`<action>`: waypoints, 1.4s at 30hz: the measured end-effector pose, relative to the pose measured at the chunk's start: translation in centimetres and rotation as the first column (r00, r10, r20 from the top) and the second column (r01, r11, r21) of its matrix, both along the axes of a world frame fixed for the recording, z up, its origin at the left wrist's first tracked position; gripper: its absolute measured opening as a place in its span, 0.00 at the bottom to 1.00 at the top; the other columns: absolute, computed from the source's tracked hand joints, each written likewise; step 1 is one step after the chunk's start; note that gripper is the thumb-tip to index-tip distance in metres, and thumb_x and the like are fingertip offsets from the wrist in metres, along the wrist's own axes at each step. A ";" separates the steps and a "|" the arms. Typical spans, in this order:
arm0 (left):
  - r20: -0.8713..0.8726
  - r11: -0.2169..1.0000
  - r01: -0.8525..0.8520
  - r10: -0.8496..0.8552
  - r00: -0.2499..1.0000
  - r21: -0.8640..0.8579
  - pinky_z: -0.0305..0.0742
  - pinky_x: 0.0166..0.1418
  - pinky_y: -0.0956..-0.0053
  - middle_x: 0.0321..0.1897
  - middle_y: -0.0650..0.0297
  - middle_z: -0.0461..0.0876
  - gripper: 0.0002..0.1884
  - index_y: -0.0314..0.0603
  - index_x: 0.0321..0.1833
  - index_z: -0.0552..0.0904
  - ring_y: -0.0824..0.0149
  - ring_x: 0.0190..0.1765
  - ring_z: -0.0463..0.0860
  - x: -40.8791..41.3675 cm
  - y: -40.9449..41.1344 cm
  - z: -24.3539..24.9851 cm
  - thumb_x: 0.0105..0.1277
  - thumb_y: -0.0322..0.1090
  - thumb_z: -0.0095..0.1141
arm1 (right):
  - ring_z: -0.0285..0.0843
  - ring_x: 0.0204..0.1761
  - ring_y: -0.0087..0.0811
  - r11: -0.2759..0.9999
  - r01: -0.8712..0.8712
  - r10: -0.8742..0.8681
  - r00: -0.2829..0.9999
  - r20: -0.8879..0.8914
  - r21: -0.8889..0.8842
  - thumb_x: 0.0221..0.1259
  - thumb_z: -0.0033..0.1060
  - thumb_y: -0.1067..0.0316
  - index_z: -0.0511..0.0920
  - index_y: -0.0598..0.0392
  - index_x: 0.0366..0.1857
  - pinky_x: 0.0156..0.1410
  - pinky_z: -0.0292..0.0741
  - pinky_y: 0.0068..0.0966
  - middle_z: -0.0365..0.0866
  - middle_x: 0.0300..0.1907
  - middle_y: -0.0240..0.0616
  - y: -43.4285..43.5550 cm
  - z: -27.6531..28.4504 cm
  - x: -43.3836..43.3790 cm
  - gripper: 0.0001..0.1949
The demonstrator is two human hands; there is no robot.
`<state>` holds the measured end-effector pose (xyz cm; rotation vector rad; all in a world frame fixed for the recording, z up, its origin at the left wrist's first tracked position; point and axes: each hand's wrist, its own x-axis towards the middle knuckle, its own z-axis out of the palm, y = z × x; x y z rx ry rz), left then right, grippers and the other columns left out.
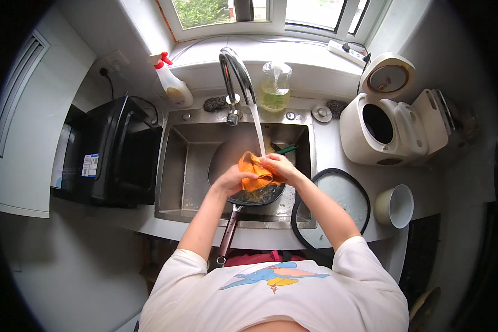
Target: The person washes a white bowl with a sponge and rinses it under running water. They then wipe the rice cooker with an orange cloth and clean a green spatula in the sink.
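An orange cloth [255, 169] is stretched between my two hands, above a dark frying pan [220, 159] in the steel sink [176, 166]. My left hand [231, 180] grips its left side, and my right hand [280, 167] has hold of the upper right. Water [257, 130] runs from the chrome faucet [237, 76] onto the cloth beside my right fingers. Wet food scraps lie in the pan, whose brown handle [229, 232] sticks out over the sink's front edge. Behind my right hand is a green-handled utensil [289, 150], its far end partly hidden.
A glass lid [336, 199] with a black rim lies right of the sink, beside a white pot [392, 206] and an open rice cooker [375, 124]. A spray bottle [172, 85] and soap dispenser [276, 89] stand behind. At left is a black microwave oven [112, 153].
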<state>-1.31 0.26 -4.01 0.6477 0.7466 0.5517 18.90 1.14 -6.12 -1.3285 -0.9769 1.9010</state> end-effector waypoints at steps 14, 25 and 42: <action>-0.602 0.939 -0.213 0.337 0.724 0.270 0.71 0.29 0.82 0.28 0.69 0.80 0.08 0.41 0.42 0.81 0.77 0.26 0.76 -6.4 4.2 0.7 0.64 0.33 0.54 | 0.83 0.37 0.30 0.890 0.044 -0.219 0.914 -0.341 -0.454 0.56 0.64 0.66 0.77 0.57 0.47 0.41 0.82 0.30 0.82 0.40 0.37 -0.5 -2.6 -0.3 0.16; -0.267 0.951 -0.235 0.284 0.921 0.200 0.69 0.63 0.68 0.59 0.58 0.74 0.25 0.40 0.65 0.68 0.60 0.61 0.74 3.8 0.6 5.6 0.68 0.42 0.48 | 0.80 0.39 0.25 0.950 0.207 -0.194 0.978 -0.079 0.235 0.64 0.56 0.64 0.79 0.63 0.43 0.46 0.76 0.21 0.82 0.38 0.38 0.3 7.2 -0.8 0.13; 0.478 0.941 -0.173 0.300 0.825 -0.291 0.72 0.63 0.61 0.54 0.53 0.79 0.22 0.33 0.59 0.71 0.56 0.56 0.79 1.4 1.1 -1.4 0.69 0.42 0.43 | 0.83 0.48 0.36 0.950 0.076 -0.274 0.670 -0.690 -0.303 0.69 0.49 0.49 0.73 0.56 0.56 0.50 0.81 0.34 0.81 0.49 0.43 1.2 -4.6 0.1 0.23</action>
